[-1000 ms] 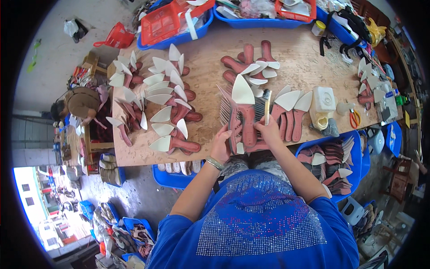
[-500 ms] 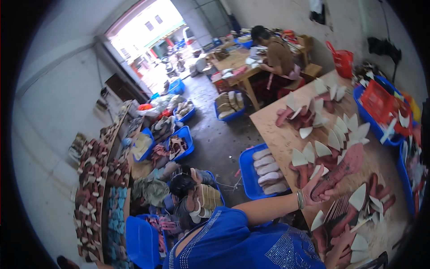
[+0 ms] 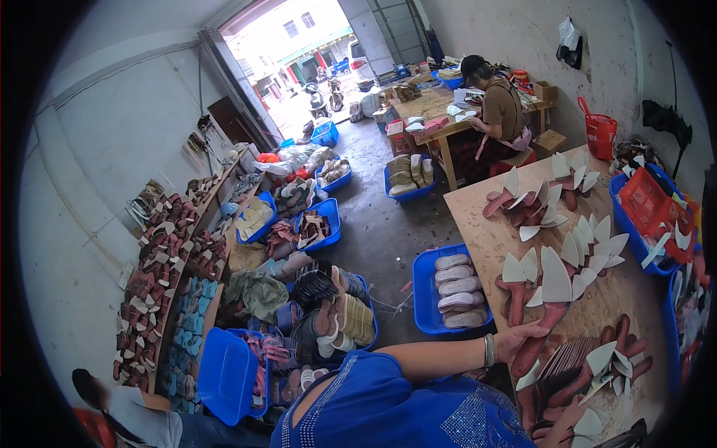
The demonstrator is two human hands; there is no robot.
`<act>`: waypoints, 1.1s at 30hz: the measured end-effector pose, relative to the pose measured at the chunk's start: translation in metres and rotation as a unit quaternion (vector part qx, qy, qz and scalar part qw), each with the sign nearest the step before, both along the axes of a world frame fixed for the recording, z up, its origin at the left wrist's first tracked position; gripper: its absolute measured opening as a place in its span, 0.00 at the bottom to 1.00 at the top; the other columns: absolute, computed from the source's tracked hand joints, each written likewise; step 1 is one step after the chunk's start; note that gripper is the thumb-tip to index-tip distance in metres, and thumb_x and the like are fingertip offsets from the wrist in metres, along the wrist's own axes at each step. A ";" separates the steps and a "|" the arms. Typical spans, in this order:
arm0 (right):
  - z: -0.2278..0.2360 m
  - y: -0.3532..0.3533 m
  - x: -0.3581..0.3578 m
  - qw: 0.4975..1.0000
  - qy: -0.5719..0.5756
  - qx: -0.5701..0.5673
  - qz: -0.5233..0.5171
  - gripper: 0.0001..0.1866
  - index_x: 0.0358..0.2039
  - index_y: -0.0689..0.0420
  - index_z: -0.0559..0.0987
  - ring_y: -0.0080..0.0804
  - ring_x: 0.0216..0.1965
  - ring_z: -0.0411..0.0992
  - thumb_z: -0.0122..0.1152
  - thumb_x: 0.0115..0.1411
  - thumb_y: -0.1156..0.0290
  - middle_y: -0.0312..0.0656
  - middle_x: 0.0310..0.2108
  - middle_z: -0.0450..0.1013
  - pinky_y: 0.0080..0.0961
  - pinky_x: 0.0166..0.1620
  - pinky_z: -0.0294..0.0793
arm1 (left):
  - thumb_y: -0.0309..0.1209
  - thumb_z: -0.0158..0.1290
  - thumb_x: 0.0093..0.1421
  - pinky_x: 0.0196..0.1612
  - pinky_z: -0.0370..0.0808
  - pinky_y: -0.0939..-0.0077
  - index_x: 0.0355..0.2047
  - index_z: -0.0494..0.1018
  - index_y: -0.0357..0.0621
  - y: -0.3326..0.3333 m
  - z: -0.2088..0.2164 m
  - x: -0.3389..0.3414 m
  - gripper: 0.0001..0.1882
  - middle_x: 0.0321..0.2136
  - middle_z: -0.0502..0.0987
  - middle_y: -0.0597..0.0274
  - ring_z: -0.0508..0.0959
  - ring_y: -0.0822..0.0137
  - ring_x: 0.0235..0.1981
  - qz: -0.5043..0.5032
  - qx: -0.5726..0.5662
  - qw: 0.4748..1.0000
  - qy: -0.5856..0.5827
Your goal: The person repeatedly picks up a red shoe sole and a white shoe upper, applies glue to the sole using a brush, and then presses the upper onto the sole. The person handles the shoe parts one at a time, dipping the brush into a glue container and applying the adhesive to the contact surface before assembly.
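Our left hand (image 3: 520, 340) grasps one white-tipped red sole (image 3: 553, 311) above one tabletop (image 3: 472, 213); our right hand's (image 3: 569, 420) hold we cannot tell.

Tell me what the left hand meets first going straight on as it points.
Probably the cluster of red, white-tipped insoles right of the left hand on the brown wooden table, though depth is unclear.

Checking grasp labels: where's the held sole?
Head view, right of centre: the sole is in the left hand, above the table, its lower end just left of the fanned stack.
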State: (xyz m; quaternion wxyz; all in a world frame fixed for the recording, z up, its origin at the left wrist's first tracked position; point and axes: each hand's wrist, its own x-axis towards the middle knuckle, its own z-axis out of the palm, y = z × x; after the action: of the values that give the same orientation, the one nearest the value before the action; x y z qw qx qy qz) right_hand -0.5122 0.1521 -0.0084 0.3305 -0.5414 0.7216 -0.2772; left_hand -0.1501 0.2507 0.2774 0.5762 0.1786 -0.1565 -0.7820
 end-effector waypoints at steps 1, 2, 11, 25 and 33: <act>0.000 0.001 0.000 0.999 -0.001 -0.047 0.008 0.15 0.43 0.62 0.74 0.40 0.38 0.73 0.57 0.61 0.65 0.49 0.35 0.74 0.33 0.41 0.72 | 0.35 0.50 0.63 0.46 0.77 0.69 0.58 0.62 0.38 -0.003 -0.007 0.001 0.25 0.42 0.76 0.60 0.78 0.67 0.38 -0.023 0.025 0.999 0.022; -0.001 0.002 0.000 0.995 -0.003 -0.094 0.015 0.16 0.45 0.62 0.74 0.40 0.39 0.73 0.57 0.61 0.65 0.49 0.36 0.74 0.33 0.42 0.73 | 0.34 0.50 0.62 0.46 0.76 0.69 0.56 0.64 0.36 -0.004 -0.013 0.000 0.23 0.43 0.76 0.58 0.78 0.67 0.38 -0.048 0.052 0.997 0.044; 0.099 0.079 -0.060 0.972 -0.098 -0.172 -0.124 0.21 0.55 0.63 0.71 0.32 0.51 0.68 0.47 0.69 0.62 0.43 0.51 0.71 0.26 0.57 0.65 | 0.36 0.49 0.59 0.44 0.77 0.64 0.45 0.70 0.35 -0.044 -0.044 -0.062 0.19 0.39 0.76 0.58 0.77 0.65 0.41 -0.314 0.123 0.940 -0.054; 0.148 0.296 -0.121 0.885 0.093 -0.041 -0.454 0.12 0.36 0.57 0.82 0.30 0.29 0.77 0.62 0.57 0.63 0.44 0.28 0.79 0.24 0.35 0.75 | 0.52 0.33 0.69 0.38 0.80 0.66 0.49 0.68 0.31 -0.048 -0.067 -0.187 0.31 0.39 0.77 0.50 0.79 0.63 0.33 -0.528 0.096 0.798 -0.275; 0.114 0.249 -0.147 0.896 0.332 0.002 -0.295 0.07 0.28 0.50 0.82 0.41 0.25 0.76 0.60 0.55 0.63 0.40 0.23 0.75 0.37 0.30 0.76 | 0.49 0.34 0.70 0.42 0.79 0.64 0.53 0.64 0.34 -0.038 -0.074 -0.203 0.29 0.44 0.75 0.50 0.78 0.64 0.35 -0.536 0.115 0.796 -0.257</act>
State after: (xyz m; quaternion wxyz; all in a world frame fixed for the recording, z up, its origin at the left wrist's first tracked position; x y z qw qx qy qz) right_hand -0.6591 0.4006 0.1058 -0.0242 -0.3639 0.9165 -0.1646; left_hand -0.3534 0.2132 0.2037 -0.0213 0.3262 -0.2784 -0.9032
